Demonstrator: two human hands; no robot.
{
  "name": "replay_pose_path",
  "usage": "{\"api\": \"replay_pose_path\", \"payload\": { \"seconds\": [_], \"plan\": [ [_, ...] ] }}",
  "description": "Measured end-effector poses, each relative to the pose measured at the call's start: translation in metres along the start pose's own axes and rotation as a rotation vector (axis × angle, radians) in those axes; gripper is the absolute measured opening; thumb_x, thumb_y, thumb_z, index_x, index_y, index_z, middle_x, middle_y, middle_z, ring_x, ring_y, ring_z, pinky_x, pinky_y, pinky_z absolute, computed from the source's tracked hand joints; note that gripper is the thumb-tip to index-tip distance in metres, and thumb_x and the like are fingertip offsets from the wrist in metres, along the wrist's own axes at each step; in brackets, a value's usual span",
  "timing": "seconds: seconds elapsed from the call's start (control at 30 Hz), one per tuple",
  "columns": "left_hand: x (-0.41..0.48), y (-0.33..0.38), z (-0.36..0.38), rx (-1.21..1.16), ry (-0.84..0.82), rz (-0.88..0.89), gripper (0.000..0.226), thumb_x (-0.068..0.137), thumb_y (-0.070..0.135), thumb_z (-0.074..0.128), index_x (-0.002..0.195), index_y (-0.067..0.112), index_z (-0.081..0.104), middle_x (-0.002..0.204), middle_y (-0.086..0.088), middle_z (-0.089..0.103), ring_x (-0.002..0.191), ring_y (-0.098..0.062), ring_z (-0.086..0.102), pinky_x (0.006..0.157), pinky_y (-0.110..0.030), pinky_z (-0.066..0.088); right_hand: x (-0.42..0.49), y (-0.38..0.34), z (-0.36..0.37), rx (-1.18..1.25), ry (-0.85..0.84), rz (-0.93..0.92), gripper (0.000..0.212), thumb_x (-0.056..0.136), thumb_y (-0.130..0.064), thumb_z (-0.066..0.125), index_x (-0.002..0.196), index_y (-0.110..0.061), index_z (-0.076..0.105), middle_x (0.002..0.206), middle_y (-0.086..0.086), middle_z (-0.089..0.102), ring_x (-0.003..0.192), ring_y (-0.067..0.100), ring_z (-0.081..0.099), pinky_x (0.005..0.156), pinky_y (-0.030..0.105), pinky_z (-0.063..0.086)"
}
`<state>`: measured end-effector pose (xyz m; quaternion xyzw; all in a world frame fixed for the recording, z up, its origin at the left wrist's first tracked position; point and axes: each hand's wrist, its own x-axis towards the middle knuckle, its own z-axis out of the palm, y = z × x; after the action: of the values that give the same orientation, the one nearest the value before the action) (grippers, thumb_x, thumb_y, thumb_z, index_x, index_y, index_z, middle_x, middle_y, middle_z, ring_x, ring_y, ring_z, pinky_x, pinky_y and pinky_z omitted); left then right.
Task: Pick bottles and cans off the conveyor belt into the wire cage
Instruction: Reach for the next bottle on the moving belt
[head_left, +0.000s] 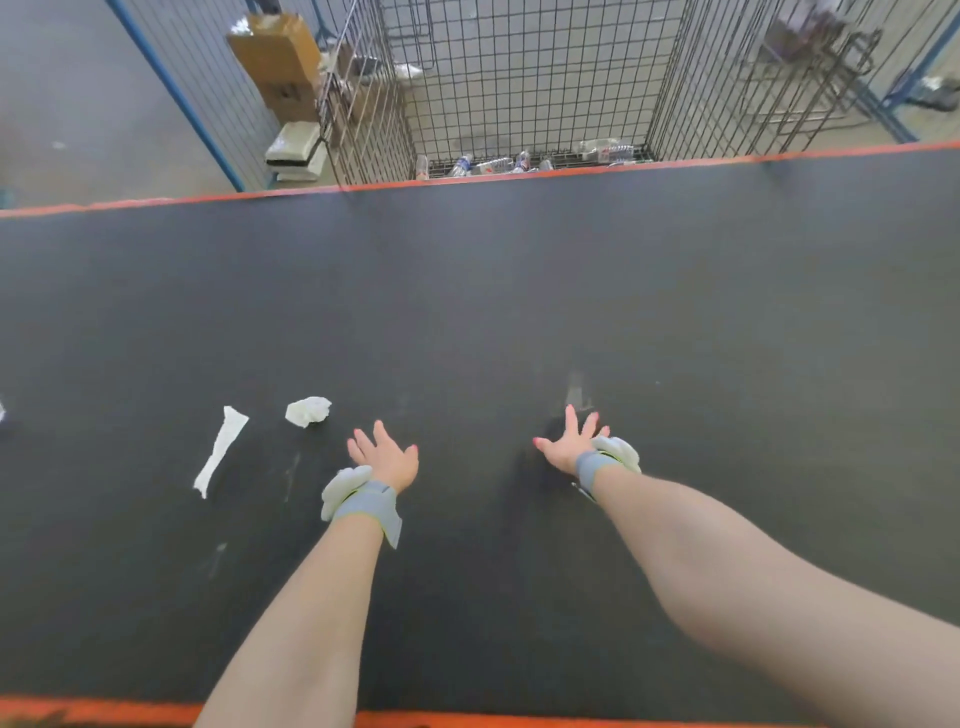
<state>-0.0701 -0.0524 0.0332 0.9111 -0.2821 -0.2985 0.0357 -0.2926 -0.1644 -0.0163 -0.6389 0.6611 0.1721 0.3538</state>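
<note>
left hand (387, 457), right hand (569, 444) both spread, empty, over black belt (519, 286); bottles (493, 165) in far wire cage (519, 78) look clear plastic, blurry

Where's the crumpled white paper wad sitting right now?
In the head view, the crumpled paper wad lies on the black conveyor belt, left of centre. It is just beyond and left of the left hand, with the long white paper strip further left.
</note>
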Motion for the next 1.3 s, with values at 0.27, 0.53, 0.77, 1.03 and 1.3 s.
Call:
{"api": "replay_pose_path", "payload": {
  "seconds": [0.27,0.53,0.77,1.03,1.3],
  "plan": [
    [0.004,-0.067,-0.016,0.033,0.072,-0.071,0.090,0.091,0.041,0.056,0.153,0.021,-0.007,0.158,-0.008,-0.018,0.145,-0.034,-0.015,0.115,-0.059,0.009,-0.026,-0.059,0.022,0.009,-0.028,-0.251,0.094,0.087,-0.060,0.054,0.153,-0.035,-0.009,0.160,0.002,-0.020,0.148,0.030,-0.011,0.120,0.047,0.004],
    [0.022,-0.112,-0.008,0.099,-0.025,-0.027,0.092,0.087,0.055,0.054,0.152,0.030,-0.006,0.158,-0.005,-0.021,0.145,-0.037,-0.015,0.118,-0.050,0.004,-0.035,-0.117,0.053,-0.078,-0.040,-0.541,0.106,0.078,-0.061,0.067,0.152,-0.039,-0.006,0.159,-0.002,-0.023,0.146,0.030,-0.022,0.119,0.053,0.005],
    [0.026,-0.114,0.004,0.054,-0.176,0.194,0.059,0.096,0.036,0.049,0.149,0.017,0.029,0.154,-0.015,0.026,0.143,-0.031,0.023,0.117,-0.038,0.019,-0.022,-0.107,0.047,-0.213,-0.077,-0.310,0.102,0.078,-0.071,0.056,0.153,-0.037,-0.004,0.160,0.002,-0.018,0.146,0.032,-0.021,0.118,0.056,0.000],
    [0.035,-0.116,-0.042,0.072,0.128,0.078,0.068,0.092,0.033,0.055,0.149,0.024,0.019,0.158,-0.006,0.009,0.145,-0.026,0.008,0.112,-0.052,0.021,-0.029,-0.115,0.049,-0.416,-0.170,-0.339,0.093,0.084,-0.061,0.058,0.154,-0.036,0.002,0.161,0.001,-0.016,0.147,0.034,-0.012,0.119,0.052,0.005],
    [0.055,-0.157,-0.047,0.164,0.064,-0.154,0.097,0.084,0.050,0.061,0.151,0.031,-0.007,0.155,-0.007,-0.026,0.143,-0.043,-0.016,0.114,-0.060,0.013,-0.022,-0.128,0.052,-0.261,0.018,-0.360,0.089,0.087,-0.054,0.053,0.151,-0.041,-0.007,0.158,-0.006,-0.026,0.148,0.024,-0.016,0.114,0.063,0.010]
  ]
}}
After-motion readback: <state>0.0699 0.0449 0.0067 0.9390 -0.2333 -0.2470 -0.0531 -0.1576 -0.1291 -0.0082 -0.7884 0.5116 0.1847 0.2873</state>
